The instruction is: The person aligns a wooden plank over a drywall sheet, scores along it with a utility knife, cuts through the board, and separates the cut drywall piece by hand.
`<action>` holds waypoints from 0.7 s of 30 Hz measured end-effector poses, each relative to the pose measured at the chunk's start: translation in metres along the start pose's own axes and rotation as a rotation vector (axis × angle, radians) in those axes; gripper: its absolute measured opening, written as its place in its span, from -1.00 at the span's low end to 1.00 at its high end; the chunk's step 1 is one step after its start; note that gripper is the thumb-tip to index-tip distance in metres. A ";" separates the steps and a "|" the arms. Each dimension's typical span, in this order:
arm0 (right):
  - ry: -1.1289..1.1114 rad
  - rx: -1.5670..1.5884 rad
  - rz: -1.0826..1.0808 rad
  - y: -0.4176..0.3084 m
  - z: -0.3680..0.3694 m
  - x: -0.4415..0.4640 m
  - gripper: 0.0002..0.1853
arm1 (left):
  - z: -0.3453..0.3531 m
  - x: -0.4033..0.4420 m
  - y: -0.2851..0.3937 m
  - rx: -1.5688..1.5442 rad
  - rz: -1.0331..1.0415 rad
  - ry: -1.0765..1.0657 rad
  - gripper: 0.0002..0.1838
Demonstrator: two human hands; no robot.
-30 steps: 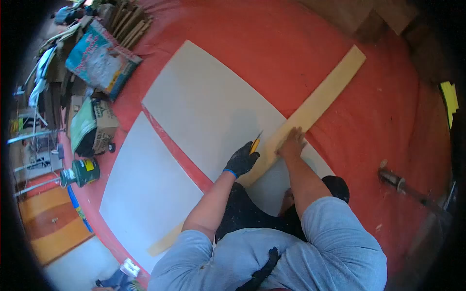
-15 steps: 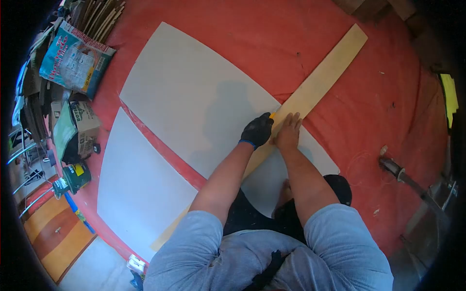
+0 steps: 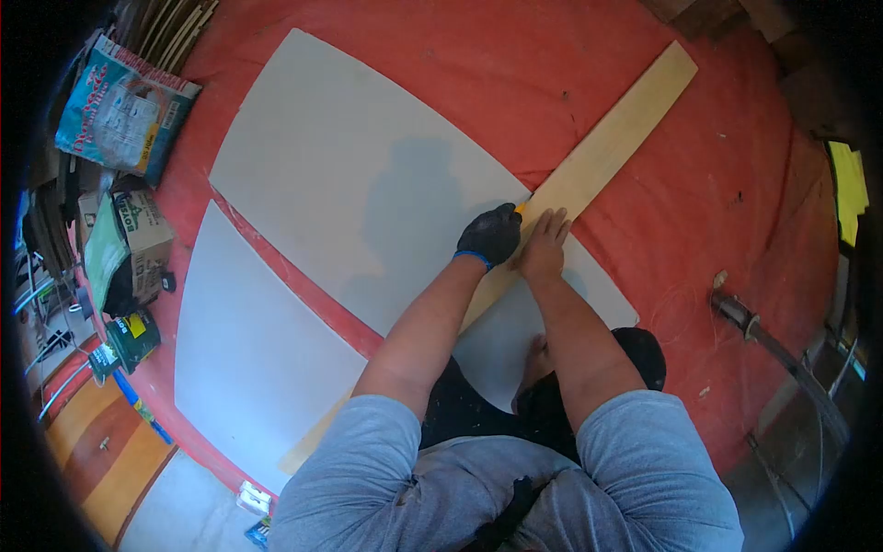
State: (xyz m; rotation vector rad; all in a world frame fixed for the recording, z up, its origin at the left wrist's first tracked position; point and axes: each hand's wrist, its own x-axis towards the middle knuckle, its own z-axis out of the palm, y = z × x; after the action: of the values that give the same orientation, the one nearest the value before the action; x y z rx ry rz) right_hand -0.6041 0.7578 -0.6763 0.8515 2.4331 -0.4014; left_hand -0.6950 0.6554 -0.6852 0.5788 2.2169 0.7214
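Observation:
My left hand (image 3: pixel 490 234), in a black glove with a blue cuff, is closed round a yellow-orange tool (image 3: pixel 521 209). Most of that tool is hidden in the fist, so its kind does not show. It sits at the left edge of a long wooden board (image 3: pixel 618 131), close to the edge of a large white panel (image 3: pixel 322 156). My bare right hand (image 3: pixel 545 247) lies with fingers stretched out on the board, pressing it flat. Diagonally, the board crosses the panel, passes under my left forearm and reaches a second white panel (image 3: pixel 248 322).
Red sheeting (image 3: pixel 681 239) covers the ground. At the left are a blue bag (image 3: pixel 124 115), a cardboard box (image 3: pixel 147 235) and a green container (image 3: pixel 136 339). A metal pole (image 3: pixel 782 350) stands at the right. My knee and foot rest by the panel's near edge.
My left hand has slid slightly up along the board's edge with the tool. My right hand stays on the board. The view has shifted a little, moving the left-side things leftward.

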 end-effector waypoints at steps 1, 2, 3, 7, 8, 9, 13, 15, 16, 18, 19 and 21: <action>-0.011 -0.023 0.008 -0.002 -0.003 -0.001 0.44 | -0.006 0.001 0.005 -0.002 -0.025 -0.017 -0.57; -0.024 -0.046 0.015 -0.004 -0.007 -0.002 0.44 | -0.011 0.001 0.010 -0.004 -0.051 -0.035 -0.57; -0.035 -0.069 0.021 -0.004 -0.008 -0.002 0.44 | -0.006 0.005 0.006 0.016 -0.041 -0.051 -0.58; -0.049 0.028 0.080 0.000 0.001 0.004 0.51 | -0.004 0.007 0.004 0.035 -0.041 -0.084 -0.60; -0.093 0.037 0.091 0.001 0.003 0.008 0.56 | -0.006 0.004 0.007 0.024 -0.054 -0.085 -0.61; -0.137 0.047 0.102 0.002 0.002 0.009 0.61 | -0.010 0.001 0.011 0.016 -0.065 -0.074 -0.60; -0.001 -0.073 0.035 0.002 0.002 0.000 0.47 | -0.016 -0.013 0.010 0.028 -0.065 -0.083 -0.58; -0.020 -0.088 0.044 -0.001 0.000 0.000 0.49 | -0.016 -0.024 0.000 0.038 -0.065 -0.084 -0.57; 0.004 -0.108 0.038 0.002 0.010 0.003 0.50 | -0.017 -0.035 -0.005 0.036 -0.074 -0.072 -0.56; 0.059 -0.147 0.025 0.009 0.029 0.012 0.52 | -0.023 -0.056 -0.016 0.037 -0.094 -0.092 -0.54; -0.014 -0.119 0.052 0.003 0.018 0.008 0.54 | -0.025 -0.067 -0.024 0.038 -0.106 -0.125 -0.54; -0.157 -0.070 0.099 -0.006 -0.009 0.004 0.59 | -0.028 -0.095 -0.040 0.036 -0.151 -0.150 -0.55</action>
State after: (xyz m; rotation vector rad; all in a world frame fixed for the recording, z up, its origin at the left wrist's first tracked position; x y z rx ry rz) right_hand -0.6137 0.7591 -0.6709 0.8728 2.2381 -0.3310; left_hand -0.6631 0.5603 -0.6475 0.4618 2.1113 0.5433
